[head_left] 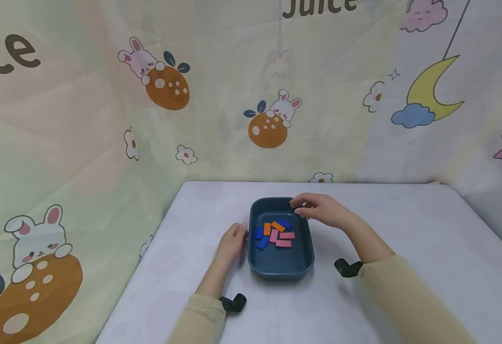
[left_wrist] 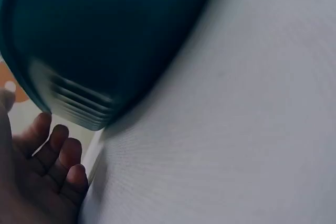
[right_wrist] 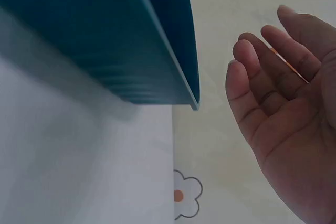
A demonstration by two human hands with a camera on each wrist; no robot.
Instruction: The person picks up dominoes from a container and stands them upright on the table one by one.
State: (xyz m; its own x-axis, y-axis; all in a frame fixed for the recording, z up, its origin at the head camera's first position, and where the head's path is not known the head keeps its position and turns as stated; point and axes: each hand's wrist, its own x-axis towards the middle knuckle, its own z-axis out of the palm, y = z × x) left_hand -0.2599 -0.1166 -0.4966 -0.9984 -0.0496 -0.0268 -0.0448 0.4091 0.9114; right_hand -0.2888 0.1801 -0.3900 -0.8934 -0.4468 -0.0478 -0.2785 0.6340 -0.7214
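Note:
A dark blue rectangular tray [head_left: 281,267] with rounded corners rests on the white table. Lying flat near its middle are small oblong pieces: blue pieces [head_left: 263,242], orange pieces [head_left: 267,229] and pink pieces [head_left: 283,243]. My left hand [head_left: 231,242] is beside the tray's left wall, fingers loosely bent; the left wrist view shows the fingertips [left_wrist: 70,153] close to the wall, and contact is unclear. Over the far right corner hovers my right hand [head_left: 321,209], palm inward. In the right wrist view its fingers [right_wrist: 240,80] are relaxed and apart from the tray rim, holding nothing.
White cloth covers the table [head_left: 363,306], which meets a printed curtain [head_left: 216,119] at the back and left. Each wrist wears a black device, a left wrist camera [head_left: 234,303] and a right wrist camera [head_left: 348,268].

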